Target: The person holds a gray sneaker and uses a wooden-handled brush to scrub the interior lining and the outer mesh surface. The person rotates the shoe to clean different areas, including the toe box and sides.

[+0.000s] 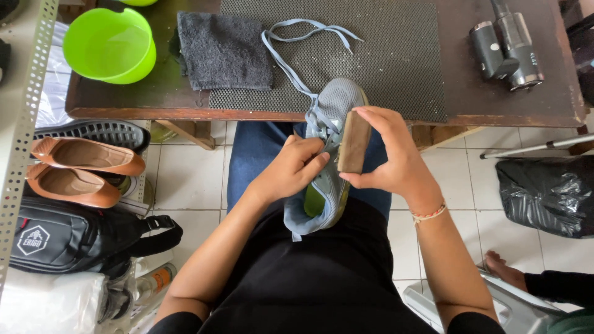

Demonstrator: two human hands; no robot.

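Seated person brushing a grey-blue mesh sneaker [328,148] over the lap, at a dark wooden table [507,105].

White tiled floor [185,173] lies below the hands. The left hand [291,170] is curled shut on the sneaker's upper near the laces, holding it toe-away. The right hand [390,154], just beside it, closes thumb and fingers on a brown wooden-backed brush [354,142] pressed against the sneaker's side. Left of the left hand stand tan leather flat shoes [80,167] and a black bag [68,238]. Beyond both hands, the table bears a grey mesh mat [396,55], a loose pale-blue lace [297,37], a dark grey towel [223,49], and a lime-green plastic bowl [111,43].
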